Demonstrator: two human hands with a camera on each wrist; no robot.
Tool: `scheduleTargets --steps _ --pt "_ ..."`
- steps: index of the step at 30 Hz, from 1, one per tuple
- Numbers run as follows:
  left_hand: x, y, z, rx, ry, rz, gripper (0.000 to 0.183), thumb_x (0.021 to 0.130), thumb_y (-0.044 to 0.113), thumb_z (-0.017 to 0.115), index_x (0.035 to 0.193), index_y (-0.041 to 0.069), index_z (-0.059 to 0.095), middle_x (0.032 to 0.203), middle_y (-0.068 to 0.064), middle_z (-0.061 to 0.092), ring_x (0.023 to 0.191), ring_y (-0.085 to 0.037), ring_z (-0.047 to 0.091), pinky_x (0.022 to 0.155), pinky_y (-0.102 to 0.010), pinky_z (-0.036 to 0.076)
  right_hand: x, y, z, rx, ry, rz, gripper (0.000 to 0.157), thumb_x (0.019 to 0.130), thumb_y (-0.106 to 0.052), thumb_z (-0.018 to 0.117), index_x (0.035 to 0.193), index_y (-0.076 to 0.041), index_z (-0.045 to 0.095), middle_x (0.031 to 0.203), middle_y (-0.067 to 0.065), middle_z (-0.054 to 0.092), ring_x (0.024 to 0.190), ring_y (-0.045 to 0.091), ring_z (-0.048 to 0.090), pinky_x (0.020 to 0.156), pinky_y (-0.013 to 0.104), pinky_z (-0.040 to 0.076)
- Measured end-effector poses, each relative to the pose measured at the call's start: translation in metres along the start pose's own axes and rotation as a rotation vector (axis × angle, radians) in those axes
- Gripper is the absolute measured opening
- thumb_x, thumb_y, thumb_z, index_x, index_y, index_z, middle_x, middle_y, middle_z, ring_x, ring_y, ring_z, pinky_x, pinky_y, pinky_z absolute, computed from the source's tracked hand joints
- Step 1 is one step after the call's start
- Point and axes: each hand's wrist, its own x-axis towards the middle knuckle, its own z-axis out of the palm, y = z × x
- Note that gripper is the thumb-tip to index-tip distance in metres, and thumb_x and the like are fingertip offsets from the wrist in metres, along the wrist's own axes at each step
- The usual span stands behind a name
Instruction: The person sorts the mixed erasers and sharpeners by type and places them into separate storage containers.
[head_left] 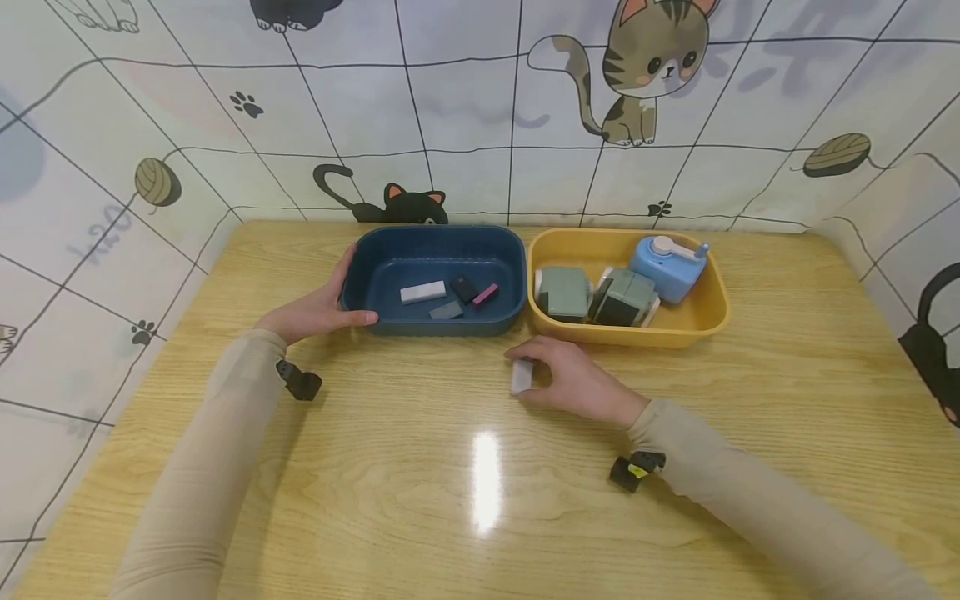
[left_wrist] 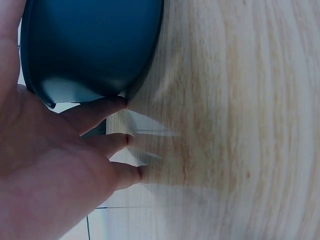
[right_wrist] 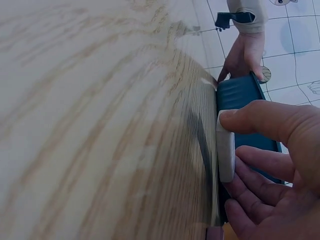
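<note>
My right hand (head_left: pixel 573 382) pinches a white eraser (head_left: pixel 522 377) between thumb and fingers, just in front of where the two bins meet. In the right wrist view the eraser (right_wrist: pixel 226 147) stands on end between thumb and fingertips; whether it touches the table cannot be told. At the left end of the dark blue bin (head_left: pixel 450 327), my left hand (head_left: pixel 318 310) rests with its thumb along the front and its fingers spread down the side. Inside that bin lie a white eraser (head_left: pixel 423 292), a black block (head_left: pixel 464 289), a grey block (head_left: pixel 446 311) and a thin pink piece (head_left: pixel 486 294).
Right of the blue bin stands a yellow bin (head_left: pixel 637 335). It holds a blue crank pencil sharpener (head_left: pixel 667 268) and two grey-green boxy items (head_left: pixel 565 292). Both bins stand near the back of the wooden table (head_left: pixel 390 467), before a cat-patterned wall covering (head_left: pixel 465 100).
</note>
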Motion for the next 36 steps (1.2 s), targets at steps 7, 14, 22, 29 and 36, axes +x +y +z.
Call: scheduleTargets --steps 7,14,22,29,36 --pt "0.000 0.000 -0.001 -0.003 -0.001 -0.002 0.113 0.087 0.039 0.071 0.149 0.036 -0.024 0.158 -0.001 -0.021 0.144 -0.030 -0.008 0.111 -0.058 0.008 0.001 -0.004 0.000 -0.015 -0.003 0.000 0.052 0.077 -0.015 0.082 0.125 -0.005 0.063 0.124 0.008 0.061 0.109 0.021 0.057 0.091 0.040 0.044" --pt "-0.001 0.001 -0.001 0.000 0.001 0.000 0.113 0.088 0.040 0.070 0.149 0.036 -0.024 0.158 -0.002 -0.021 0.144 -0.030 -0.008 0.111 -0.058 0.009 0.005 -0.009 0.002 -0.004 0.004 -0.001 0.051 0.076 -0.014 0.083 0.122 -0.005 0.065 0.120 0.006 0.063 0.104 0.019 0.058 0.084 0.036 0.046" --pt "-0.002 0.003 -0.001 0.007 -0.001 0.002 0.111 0.088 0.040 0.069 0.147 0.040 -0.025 0.157 -0.001 -0.022 0.144 -0.029 -0.009 0.112 -0.057 0.008 0.006 -0.013 0.001 0.012 0.000 0.007 0.049 0.077 -0.013 0.081 0.123 -0.004 0.065 0.120 0.008 0.063 0.101 0.020 0.058 0.081 0.036 0.046" --pt "-0.002 0.004 -0.001 0.000 -0.001 0.008 0.112 0.088 0.039 0.070 0.149 0.035 -0.024 0.158 -0.001 -0.021 0.144 -0.029 -0.009 0.111 -0.057 0.008 0.009 -0.017 0.001 0.071 -0.022 -0.003 0.050 0.079 -0.013 0.080 0.125 -0.003 0.064 0.122 0.010 0.062 0.102 0.021 0.058 0.086 0.037 0.048" --pt "-0.002 0.004 -0.001 0.004 0.000 0.008 0.111 0.088 0.040 0.069 0.149 0.037 -0.024 0.158 -0.001 -0.020 0.144 -0.029 -0.008 0.112 -0.057 0.008 0.013 -0.022 0.001 0.095 -0.040 0.030 0.050 0.079 -0.013 0.080 0.126 -0.004 0.063 0.123 0.007 0.061 0.104 0.019 0.057 0.088 0.037 0.048"
